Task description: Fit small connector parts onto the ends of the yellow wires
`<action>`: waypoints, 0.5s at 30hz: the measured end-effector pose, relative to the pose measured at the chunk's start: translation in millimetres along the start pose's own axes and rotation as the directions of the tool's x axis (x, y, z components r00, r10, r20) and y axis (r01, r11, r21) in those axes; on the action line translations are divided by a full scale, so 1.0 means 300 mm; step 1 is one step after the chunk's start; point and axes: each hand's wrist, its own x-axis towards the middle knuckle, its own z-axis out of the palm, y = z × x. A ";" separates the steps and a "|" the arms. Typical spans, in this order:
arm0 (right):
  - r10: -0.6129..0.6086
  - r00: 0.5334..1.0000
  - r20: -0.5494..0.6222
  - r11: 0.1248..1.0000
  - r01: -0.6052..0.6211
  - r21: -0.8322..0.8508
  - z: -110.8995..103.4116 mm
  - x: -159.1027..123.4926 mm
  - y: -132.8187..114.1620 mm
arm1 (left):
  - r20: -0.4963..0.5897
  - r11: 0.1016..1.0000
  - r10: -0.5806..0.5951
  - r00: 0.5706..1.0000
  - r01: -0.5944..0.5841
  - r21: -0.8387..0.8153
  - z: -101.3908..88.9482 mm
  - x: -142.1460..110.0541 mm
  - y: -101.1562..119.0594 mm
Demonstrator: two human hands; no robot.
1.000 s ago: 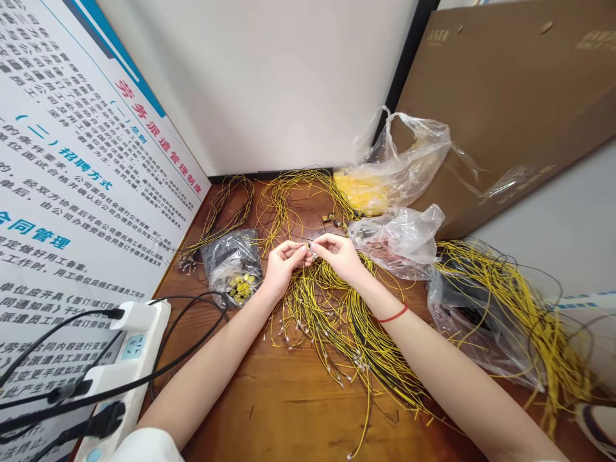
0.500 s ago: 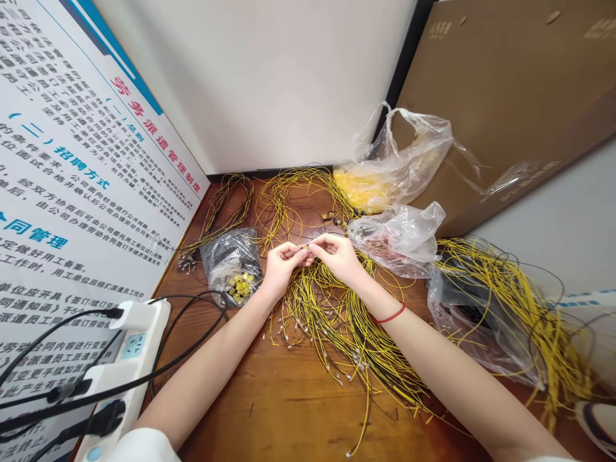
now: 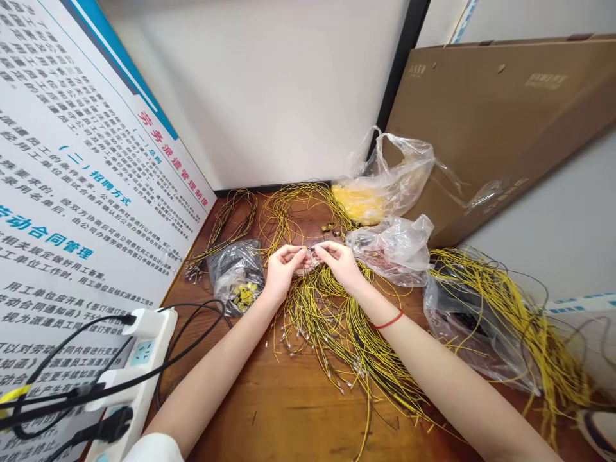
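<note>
Both hands meet above the far end of the heap [image 3: 368, 327] of yellow and black wires. The left hand [image 3: 282, 273] and the right hand [image 3: 342, 264] each have thumb and fingers pinched on a small part [image 3: 310, 249]; their fingertips are near each other but apart. The part is mostly covered by the fingertips: a dark sliver shows, and whether it is one piece or two cannot be told. The right forearm, with a red band [image 3: 389, 319], hides some of the heap's right side.

Left of the heap, a grey bag [image 3: 231, 256] holds yellow pieces, too small to distinguish. Beyond the heap to the right, a clear bag [image 3: 409, 173] holds blurred yellow contents. Well left of and nearer than the heap, a power strip [image 3: 161, 340] is cut off below; well to its right, a striped object [image 3: 599, 428] is cut off by the view's edge.

Compared with half a second ago, the fingertips stand slightly farther apart. The view has shifted: the upper edge of the board [image 3: 505, 115], right of and beyond the heap, now shows, while the heap's nearest wire end is cut off.
</note>
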 end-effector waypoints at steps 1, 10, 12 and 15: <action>-0.001 1.000 -0.004 1.000 0.001 0.005 0.000 0.000 0.000 | 0.000 1.000 0.005 1.000 -0.005 -0.001 -0.001 0.001 0.001; -0.040 0.999 -0.006 0.999 0.040 -0.024 0.003 0.000 0.009 | 0.002 1.000 -0.023 1.000 0.023 0.009 -0.014 0.003 -0.032; -0.084 0.994 -0.069 0.992 0.077 -0.102 -0.004 0.001 0.001 | -0.023 1.000 -0.014 1.000 0.013 -0.015 -0.015 0.004 -0.033; -0.199 0.979 -0.055 0.910 0.163 -0.380 -0.021 0.014 -0.019 | -0.042 0.999 -0.008 0.999 0.006 -0.039 -0.019 0.007 -0.034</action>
